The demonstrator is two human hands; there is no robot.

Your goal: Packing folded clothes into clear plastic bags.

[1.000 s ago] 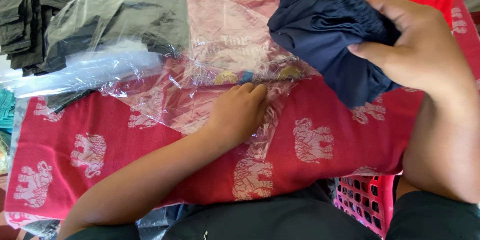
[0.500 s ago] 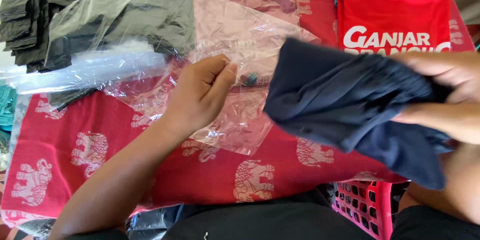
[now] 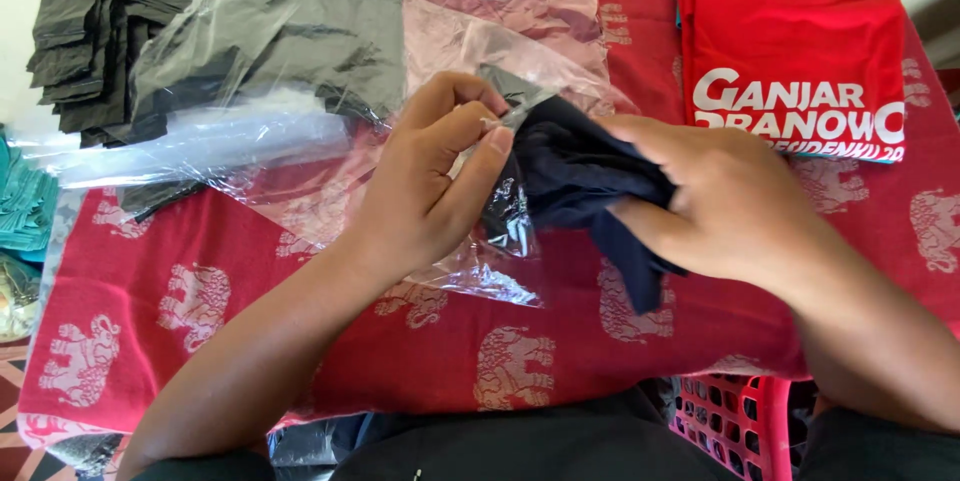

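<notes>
In the head view, the left hand (image 3: pixel 425 191) has come off the red cloth printed with pale elephants (image 3: pixel 200 341), where it lay flat a second ago, and now pinches the mouth of a clear, crinkled plastic bag (image 3: pixel 480 271) between thumb and fingertips, fingers together on the film; the right hand (image 3: pixel 720 201), which a second ago held the folded dark navy garment (image 3: pixel 570 166) up at the right edge of the frame, has swung it in toward the middle and is clamped on its rear part, its leading end now touching the bag's opening and seemingly partly under the film; how far it sits inside cannot be told, since the plastic glares and wrinkles there; judging by this, the garment is at the point of being bagged, with the hands meeting over the middle of the surface rather than working apart; behind the hands lies a pinkish folded shirt in its own clear wrapper (image 3: pixel 520 1), beside a grey garment under loose clear plastic (image 3: pixel 290 31) and a stack of dark grey folded clothes (image 3: pixel 90 31) at the upper left; a bright red folded shirt with white lettering (image 3: pixel 790 31) lies at the upper right, well apart from the bag; a pink plastic basket (image 3: pixel 725 421) shows at the lower edge beside the person's lap.
</notes>
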